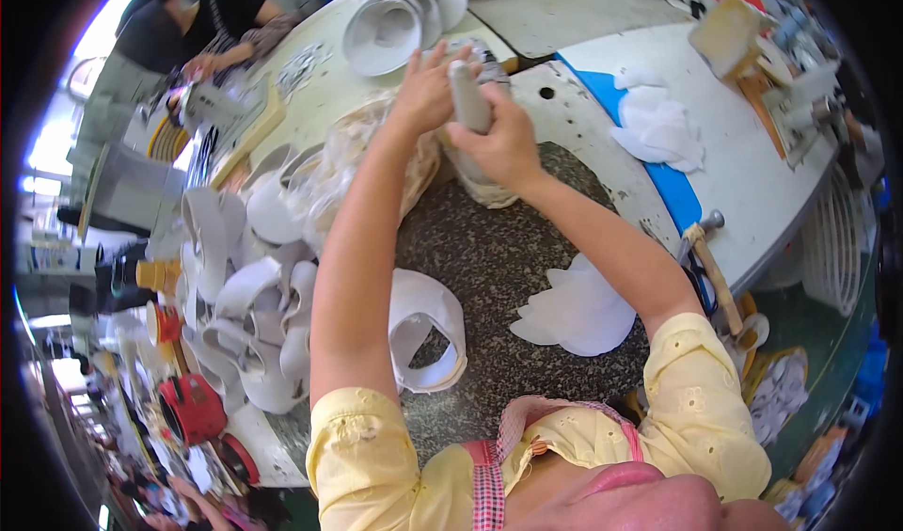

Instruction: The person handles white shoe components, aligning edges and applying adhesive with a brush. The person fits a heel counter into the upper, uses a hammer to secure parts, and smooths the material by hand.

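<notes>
My right hand [508, 145] is wrapped round a pale grey, rounded, elongated object [468, 98], whose kind I cannot make out. My left hand [428, 89] is just beside it, fingers stretched and apart, with nothing seen in its grasp. Both arms reach forward over a speckled dark stone slab [489, 277]. Beneath the left forearm bulges a crumpled, translucent plastic bag [343, 169]. Closer to me, a curved white piece with an opening [428, 296] rests on the slab. To its right lies a fanned stack of thin white sheet pieces [578, 310].
Many curved white pieces [254, 286] are heaped at left. White bowls [381, 37] stand at the back. A hammer [715, 277] hangs over the table's right edge. More white sheets [658, 122] lie by a blue strip [673, 197]. Another person [226, 23] works at far left.
</notes>
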`<control>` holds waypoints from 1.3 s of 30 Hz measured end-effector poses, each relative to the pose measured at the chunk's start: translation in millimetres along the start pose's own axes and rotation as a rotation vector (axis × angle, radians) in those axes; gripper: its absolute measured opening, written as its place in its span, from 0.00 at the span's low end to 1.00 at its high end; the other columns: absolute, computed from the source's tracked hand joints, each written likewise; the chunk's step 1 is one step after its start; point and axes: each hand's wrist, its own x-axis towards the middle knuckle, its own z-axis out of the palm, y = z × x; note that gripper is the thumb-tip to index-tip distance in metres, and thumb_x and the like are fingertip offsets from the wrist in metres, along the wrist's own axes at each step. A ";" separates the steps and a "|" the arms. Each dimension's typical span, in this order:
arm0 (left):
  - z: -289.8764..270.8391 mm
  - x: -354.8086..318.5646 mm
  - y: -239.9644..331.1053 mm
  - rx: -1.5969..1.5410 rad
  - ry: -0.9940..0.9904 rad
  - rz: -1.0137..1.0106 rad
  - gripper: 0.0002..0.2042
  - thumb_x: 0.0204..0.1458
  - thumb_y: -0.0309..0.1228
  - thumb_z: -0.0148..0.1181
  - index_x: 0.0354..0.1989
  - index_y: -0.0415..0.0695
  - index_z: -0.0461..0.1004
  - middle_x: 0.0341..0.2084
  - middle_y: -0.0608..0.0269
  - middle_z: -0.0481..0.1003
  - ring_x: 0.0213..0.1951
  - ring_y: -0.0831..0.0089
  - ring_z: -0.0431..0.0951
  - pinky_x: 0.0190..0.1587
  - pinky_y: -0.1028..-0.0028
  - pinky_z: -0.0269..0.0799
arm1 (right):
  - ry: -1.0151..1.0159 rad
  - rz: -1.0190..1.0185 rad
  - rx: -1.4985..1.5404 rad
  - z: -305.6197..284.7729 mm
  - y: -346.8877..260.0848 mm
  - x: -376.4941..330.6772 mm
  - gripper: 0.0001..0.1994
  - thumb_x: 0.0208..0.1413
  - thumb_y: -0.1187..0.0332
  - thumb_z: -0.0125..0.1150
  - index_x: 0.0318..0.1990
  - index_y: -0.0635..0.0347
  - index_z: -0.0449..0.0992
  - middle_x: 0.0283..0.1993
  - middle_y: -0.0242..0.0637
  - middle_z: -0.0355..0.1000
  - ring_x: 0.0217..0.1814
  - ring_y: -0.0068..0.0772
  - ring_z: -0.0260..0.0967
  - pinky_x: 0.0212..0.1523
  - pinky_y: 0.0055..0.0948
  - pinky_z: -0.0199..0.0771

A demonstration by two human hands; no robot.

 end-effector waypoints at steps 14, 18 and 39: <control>1.3 8.4 13.3 -0.441 0.158 -0.105 0.17 0.54 0.41 0.37 0.49 0.54 0.67 0.54 0.69 0.61 0.59 0.65 0.53 0.62 0.62 0.37 | -0.013 -0.672 0.139 -24.5 -1.0 -35.4 0.15 0.34 0.67 0.63 0.31 0.56 0.66 0.29 0.34 0.67 0.33 0.37 0.66 0.35 0.34 0.62; 15.7 16.5 11.1 -0.216 0.137 -0.109 0.20 0.53 0.45 0.37 0.52 0.54 0.64 0.54 0.68 0.61 0.59 0.65 0.52 0.62 0.62 0.36 | -0.018 -0.850 0.082 -70.6 -25.8 -44.1 0.16 0.36 0.72 0.64 0.34 0.51 0.66 0.33 0.32 0.66 0.35 0.34 0.65 0.38 0.36 0.61; -21.7 -15.4 26.1 -1.714 0.826 -0.710 0.26 0.50 0.38 0.47 0.54 0.34 0.54 0.48 0.49 0.64 0.50 0.65 0.63 0.49 0.72 0.59 | -0.184 -0.308 0.246 19.1 37.9 147.4 0.17 0.45 0.67 0.58 0.44 0.60 0.64 0.28 0.31 0.63 0.28 0.21 0.60 0.28 0.25 0.65</control>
